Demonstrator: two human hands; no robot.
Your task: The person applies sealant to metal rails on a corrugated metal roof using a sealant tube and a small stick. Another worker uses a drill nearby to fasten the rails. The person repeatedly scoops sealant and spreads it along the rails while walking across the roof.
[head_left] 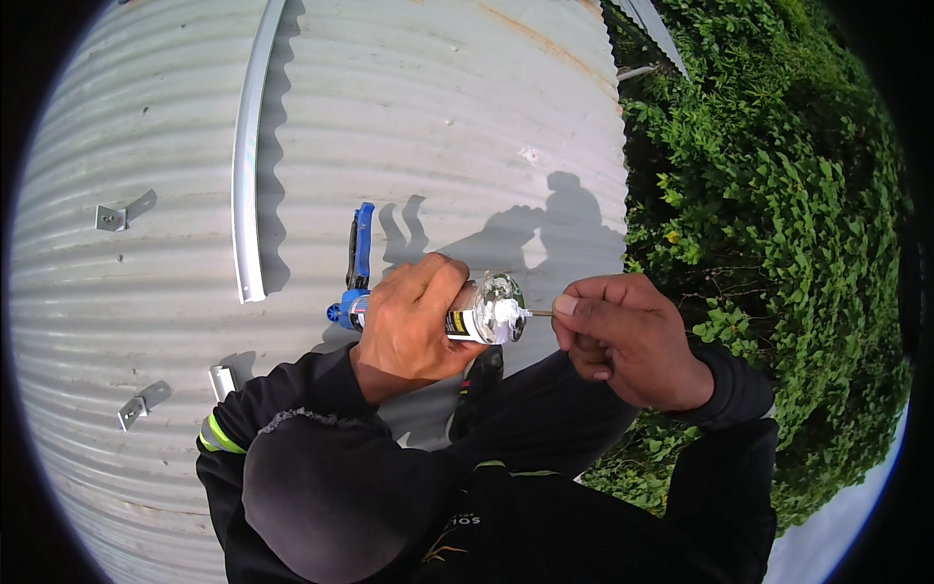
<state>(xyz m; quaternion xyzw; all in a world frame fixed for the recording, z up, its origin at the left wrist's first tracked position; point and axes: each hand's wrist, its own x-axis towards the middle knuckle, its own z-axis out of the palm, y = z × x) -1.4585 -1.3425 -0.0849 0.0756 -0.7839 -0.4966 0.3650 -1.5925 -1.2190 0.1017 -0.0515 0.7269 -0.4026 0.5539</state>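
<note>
My left hand (411,326) is wrapped around the barrel of a caulking gun (363,243), whose blue handle and trigger stick out beyond it. The gun holds a sealant cartridge (467,324), and white sealant (504,316) is smeared over its front end. My right hand (628,339) pinches a thin metal rod (541,313) between thumb and fingers. The rod's other end meets the cartridge's smeared tip; whether it is inside the tip cannot be made out.
Below lies a corrugated metal roof (389,127) with a long metal rail (250,156) on it. Small angle brackets (111,218) and a short rail piece (223,382) stand at the left. The roof's edge runs along dense green bushes (769,234) at the right.
</note>
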